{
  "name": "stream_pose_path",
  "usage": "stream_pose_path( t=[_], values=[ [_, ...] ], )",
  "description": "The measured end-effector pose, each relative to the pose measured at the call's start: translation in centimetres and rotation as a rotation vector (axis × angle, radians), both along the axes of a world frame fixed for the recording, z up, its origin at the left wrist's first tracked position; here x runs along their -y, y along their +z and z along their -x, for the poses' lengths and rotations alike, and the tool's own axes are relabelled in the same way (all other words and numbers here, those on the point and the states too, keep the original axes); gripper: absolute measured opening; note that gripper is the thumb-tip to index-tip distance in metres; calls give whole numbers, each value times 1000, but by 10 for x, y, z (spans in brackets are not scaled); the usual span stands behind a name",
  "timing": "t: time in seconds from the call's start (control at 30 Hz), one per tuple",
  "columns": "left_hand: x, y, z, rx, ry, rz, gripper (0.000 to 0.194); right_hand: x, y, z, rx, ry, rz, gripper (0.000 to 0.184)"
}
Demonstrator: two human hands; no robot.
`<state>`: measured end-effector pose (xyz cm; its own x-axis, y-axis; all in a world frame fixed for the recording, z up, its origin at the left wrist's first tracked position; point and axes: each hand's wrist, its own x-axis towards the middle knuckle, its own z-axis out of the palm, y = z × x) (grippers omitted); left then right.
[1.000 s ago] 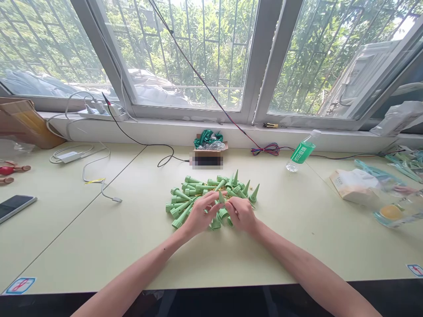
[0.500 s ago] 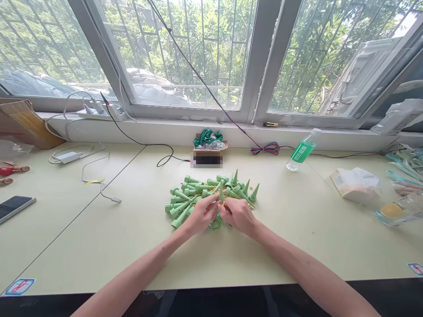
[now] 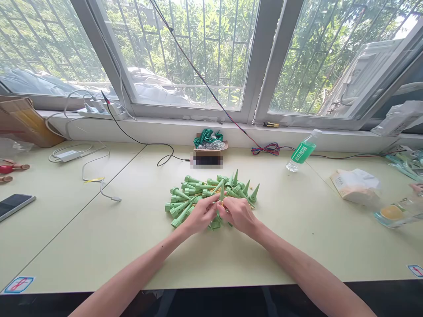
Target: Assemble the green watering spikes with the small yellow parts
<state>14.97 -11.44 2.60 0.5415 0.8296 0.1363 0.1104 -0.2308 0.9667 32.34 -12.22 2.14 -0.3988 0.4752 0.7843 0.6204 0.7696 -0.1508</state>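
Both hands meet at the near side of a pile of green plastic watering spikes point(image 3: 180, 204) on the table. My left hand point(image 3: 202, 215) is closed with its fingertips around one green watering spike point(image 3: 222, 193), which points upward. My right hand point(image 3: 240, 215) is closed against the base of that same spike, its fingers curled in a pinch. A bit of yellow shows between the hands at the spike's base. Several other spikes lie around, some with ribbed caps toward the left, and a few cones stand upright point(image 3: 254, 193) at the right. Small yellow pieces are partly hidden among them.
Behind the pile sits a small box point(image 3: 208, 152) with green wrapping. A water bottle point(image 3: 302, 152) and a tissue pack point(image 3: 355, 185) are to the right, a phone point(image 3: 16, 206) and white cable point(image 3: 99, 180) to the left. Skin-coloured fingers, blurred, show at the right edge.
My hands stay nearly in place, with the spike between them tilting very slightly. At the far right, the blurred fingers and clear bags have shifted toward the edge.
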Motion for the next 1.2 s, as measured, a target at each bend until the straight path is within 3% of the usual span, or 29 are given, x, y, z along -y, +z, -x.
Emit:
stream_pose_path(
  t=[0.43, 0.9, 1.2],
  values=[
    [1, 1, -2, 54, 10, 136, 52, 0, -5, -1, -54, -10, -17, 46],
    [0, 1, -1, 46, 12, 88, 44, -1, -6, -2, -21, -38, -27, 45],
    [-2, 2, 0, 15, 128, -50, 35, -4, -13, -8, -39, -104, 85, 41]
  ],
)
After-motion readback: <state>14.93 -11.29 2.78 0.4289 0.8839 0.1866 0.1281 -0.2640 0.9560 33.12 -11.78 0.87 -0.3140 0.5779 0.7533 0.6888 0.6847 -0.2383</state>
